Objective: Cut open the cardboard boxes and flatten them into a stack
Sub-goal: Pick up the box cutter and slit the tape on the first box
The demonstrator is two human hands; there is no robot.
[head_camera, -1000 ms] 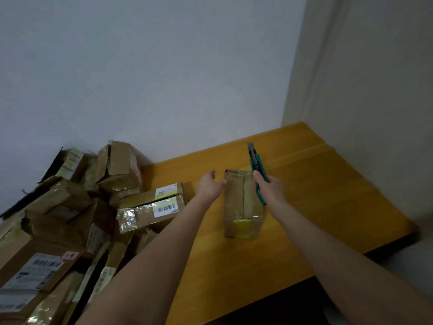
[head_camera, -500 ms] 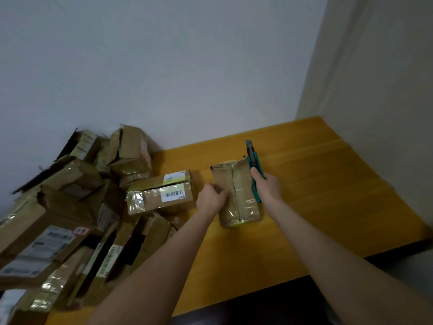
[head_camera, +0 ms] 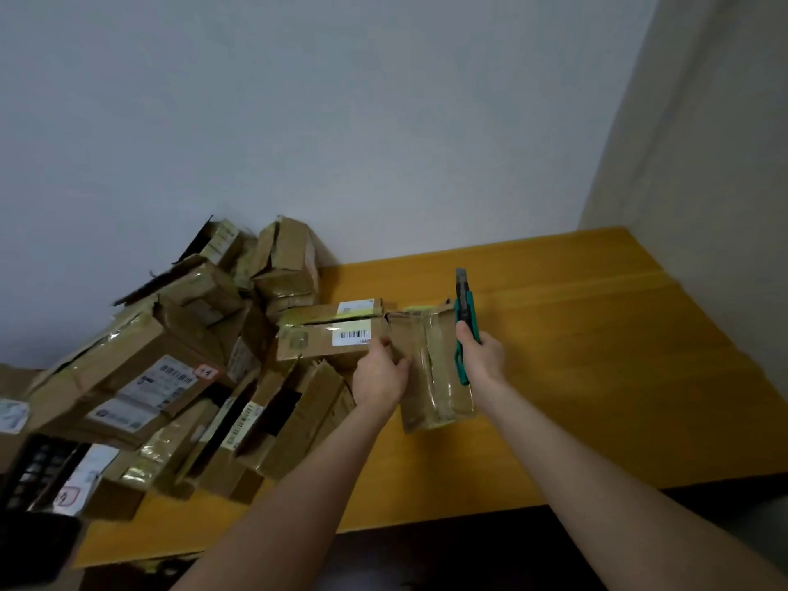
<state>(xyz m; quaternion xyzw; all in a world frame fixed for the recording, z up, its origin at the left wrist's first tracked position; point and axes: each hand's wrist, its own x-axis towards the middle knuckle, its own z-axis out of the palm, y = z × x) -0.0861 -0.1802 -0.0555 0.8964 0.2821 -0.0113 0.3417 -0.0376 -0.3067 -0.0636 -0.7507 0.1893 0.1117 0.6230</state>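
A small taped cardboard box [head_camera: 433,368] stands tilted on the wooden table [head_camera: 597,377] between my hands. My left hand [head_camera: 381,373] grips its left side with the fingers curled round the edge. My right hand [head_camera: 482,360] holds a green utility knife [head_camera: 464,322] against the box's right side, blade end pointing up and away. The box's far flap looks partly lifted.
A big heap of cardboard boxes [head_camera: 170,377] with shipping labels fills the table's left half, one labelled box [head_camera: 332,334] touching the held box. Walls close the back and right. The table's front edge [head_camera: 426,522] runs below my arms. A dark object [head_camera: 30,505] sits at far left.
Both hands have shifted the box leftwards towards the heap and tipped it up. The view has swung left, showing more of the pile.
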